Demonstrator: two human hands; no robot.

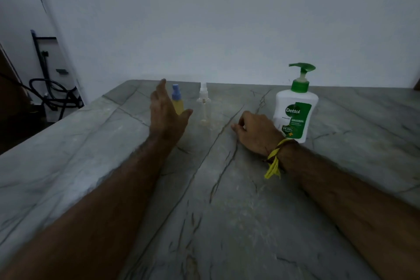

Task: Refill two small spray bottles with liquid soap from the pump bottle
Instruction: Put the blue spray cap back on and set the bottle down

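Both forearms lie over the counter point(91, 143). Left hand point(167, 118), fingers spread and empty, reaches for the yellow spray bottle point(177, 102) near the far edge; right hand point(256, 134) rests loosely curled, holding nothing, between the clear spray bottle point(203, 104) and pump bottle point(295, 109).

Grey marble counter point(91, 166) carries two spray bottles point(177, 100) and pump bottle point(295, 107).

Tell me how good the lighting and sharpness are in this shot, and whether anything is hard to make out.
Head view: dim, bluish light and soft focus; the left hand is blurred beside the yellow spray bottle; the clear spray bottle nearly fades into the marble counter; the pump bottle label reads clearly; wide-angle lens bends the counter edges.
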